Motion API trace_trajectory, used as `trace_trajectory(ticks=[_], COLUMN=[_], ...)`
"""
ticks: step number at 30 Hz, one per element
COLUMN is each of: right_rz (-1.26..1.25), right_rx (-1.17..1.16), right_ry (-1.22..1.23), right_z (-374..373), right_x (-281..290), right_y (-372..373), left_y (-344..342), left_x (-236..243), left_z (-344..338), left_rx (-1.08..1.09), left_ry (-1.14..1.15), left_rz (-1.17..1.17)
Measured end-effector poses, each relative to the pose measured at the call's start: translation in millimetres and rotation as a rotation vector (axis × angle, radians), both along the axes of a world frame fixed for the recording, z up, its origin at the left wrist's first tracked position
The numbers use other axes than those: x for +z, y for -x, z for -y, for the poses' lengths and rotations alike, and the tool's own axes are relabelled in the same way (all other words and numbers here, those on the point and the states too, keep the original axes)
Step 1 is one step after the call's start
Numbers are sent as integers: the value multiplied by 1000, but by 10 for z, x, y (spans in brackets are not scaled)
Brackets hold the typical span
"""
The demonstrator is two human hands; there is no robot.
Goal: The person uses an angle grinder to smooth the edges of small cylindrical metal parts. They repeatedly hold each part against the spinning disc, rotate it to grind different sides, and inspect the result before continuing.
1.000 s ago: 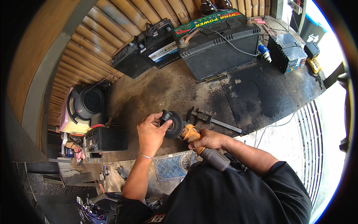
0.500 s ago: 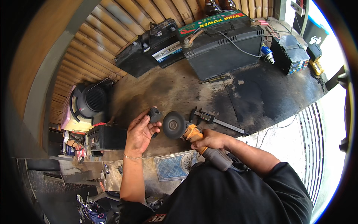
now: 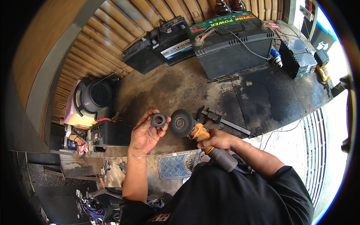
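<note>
My left hand [image 3: 144, 137] pinches a dark cylindrical collar [image 3: 153, 120] between thumb and fingers, its round hole facing up toward me. In my right hand [image 3: 220, 140] is an angle grinder [image 3: 200, 132] with an orange head and a dark grey rear body. The grinder's round black disc [image 3: 179, 129] sits just right of the collar, with a small gap between them. Whether the disc is spinning I cannot tell. A digital caliper [image 3: 232, 125] lies on the bench beyond my right hand.
A large black battery [image 3: 236, 56] and a smaller black battery [image 3: 144, 58] stand along the slatted wall. At the right are a blue spray can [image 3: 276, 58] and a black boxy device [image 3: 298, 62]. A round dark machine [image 3: 95, 95] sits at the left of the stained bench [image 3: 165, 84].
The collar has been turned so that its hole now faces me. The whole scene has shifted slightly right as the view moved; both grips stay the same.
</note>
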State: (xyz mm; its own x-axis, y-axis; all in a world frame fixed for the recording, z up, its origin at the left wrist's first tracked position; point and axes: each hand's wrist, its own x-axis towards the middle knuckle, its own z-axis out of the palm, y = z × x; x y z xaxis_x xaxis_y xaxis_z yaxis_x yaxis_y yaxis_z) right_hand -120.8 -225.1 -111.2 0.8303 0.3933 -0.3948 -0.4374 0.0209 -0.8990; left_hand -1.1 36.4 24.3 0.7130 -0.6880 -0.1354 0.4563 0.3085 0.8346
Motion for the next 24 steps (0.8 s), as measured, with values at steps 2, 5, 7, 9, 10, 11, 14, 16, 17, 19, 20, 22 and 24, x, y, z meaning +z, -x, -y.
trace_trajectory(ticks=[2,5,7,9,10,11,14,16,17,19,20,22,24], right_rz=[5,13,11,4,7,11,23,22,17,1,-8,-11,1], right_rx=[-10,-32,-39,-35,-34,-35,-39,-38,-36,-35,-36,-42,-49], right_ry=[-21,-19,-22,-33,-37,-41,-47,-60,-71,-82,-81,-86,-101], right_z=[-3,-19,-27,-34,-37,-38,-47,-49,-46,-43,-40,-39,-39], right_x=[-15,-46,-73,-103,-118,-132,-159,-161,-157,-140,-128,-105,-87], right_y=[5,12,8,3,0,-3,-4,-4,-6,-1,2,4,11], left_y=[19,30,58,87,99,108,128,156,170,192,197,210,214], left_x=[17,54,57,52,48,45,37,34,30,17,14,7,-1], left_z=[10,28,35,31,29,31,59,91,111,151,163,172,178], left_rx=[15,-21,-14,17,42,67,132,162,186,203,215,219,223], left_ry=[1,67,12,-78,-136,-192,-415,-439,-458,-469,-477,-532,-588], left_rz=[19,-5,97,193,235,280,467,521,547,593,617,668,742])
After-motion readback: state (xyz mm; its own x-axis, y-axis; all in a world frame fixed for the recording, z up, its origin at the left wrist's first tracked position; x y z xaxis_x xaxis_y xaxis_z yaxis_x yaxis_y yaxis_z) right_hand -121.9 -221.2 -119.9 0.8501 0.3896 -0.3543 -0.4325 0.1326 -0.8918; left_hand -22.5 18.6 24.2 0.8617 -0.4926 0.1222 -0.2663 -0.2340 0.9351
